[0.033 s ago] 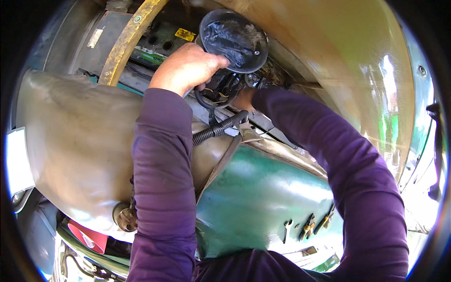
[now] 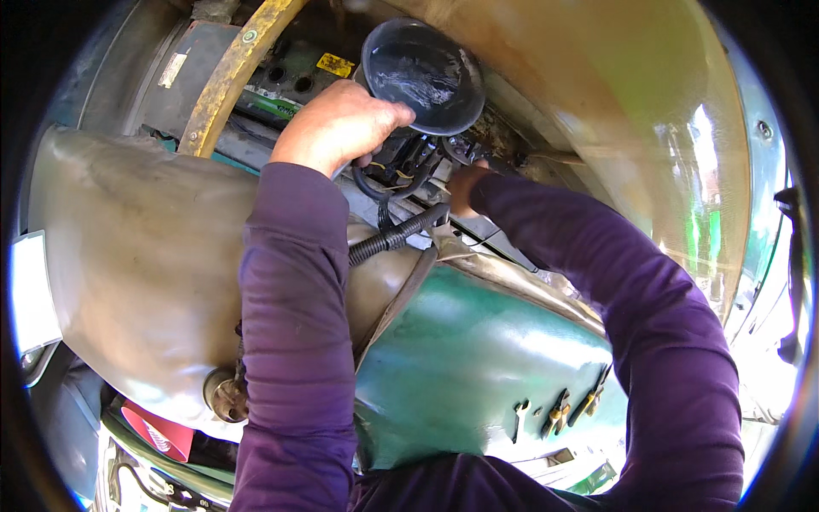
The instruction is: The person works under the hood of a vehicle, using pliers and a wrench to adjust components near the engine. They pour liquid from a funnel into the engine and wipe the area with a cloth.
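Observation:
My left hand (image 2: 341,124) reaches up into a machine's engine bay, its fingers curled on the lower edge of a dark round funnel (image 2: 422,72) that stands mouth-up. My right hand (image 2: 465,183) reaches in just below the funnel, among black hoses and cables (image 2: 401,166). Its fingers are hidden there, so what it grips does not show. A black corrugated hose (image 2: 397,235) runs between my two forearms. Both arms wear purple sleeves.
A dusty tan cover (image 2: 128,256) fills the left. A green panel (image 2: 461,358) lies below my arms, with several small wrenches (image 2: 554,414) on it. A yellow bar (image 2: 226,81) slants at the upper left. A red part (image 2: 153,431) sits at the lower left.

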Action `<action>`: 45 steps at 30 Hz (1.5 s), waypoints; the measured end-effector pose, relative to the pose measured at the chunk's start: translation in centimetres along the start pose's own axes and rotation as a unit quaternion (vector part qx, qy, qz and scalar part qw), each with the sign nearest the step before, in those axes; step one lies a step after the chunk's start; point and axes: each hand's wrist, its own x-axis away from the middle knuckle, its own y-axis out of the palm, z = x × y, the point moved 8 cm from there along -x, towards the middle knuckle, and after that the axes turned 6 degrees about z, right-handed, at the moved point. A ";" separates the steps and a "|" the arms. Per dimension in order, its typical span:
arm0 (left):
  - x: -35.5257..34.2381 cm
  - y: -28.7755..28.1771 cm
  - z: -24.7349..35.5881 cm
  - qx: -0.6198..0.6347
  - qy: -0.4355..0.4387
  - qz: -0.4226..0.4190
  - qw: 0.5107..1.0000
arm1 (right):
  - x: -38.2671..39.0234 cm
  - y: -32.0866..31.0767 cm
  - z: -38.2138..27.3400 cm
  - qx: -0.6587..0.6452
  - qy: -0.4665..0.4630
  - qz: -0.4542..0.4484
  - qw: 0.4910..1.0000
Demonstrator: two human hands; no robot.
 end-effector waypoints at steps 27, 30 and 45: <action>-0.2 -0.4 0.9 0.002 0.039 0.011 0.999 | 2.9 -4.7 8.8 0.290 0.030 0.204 0.934; -0.1 -0.2 1.1 0.012 0.049 0.013 0.999 | 3.6 -6.8 6.9 0.392 -0.002 0.223 0.892; -0.1 -0.4 0.8 -0.006 0.034 0.026 0.999 | 7.7 0.5 1.7 -0.058 0.154 0.042 0.985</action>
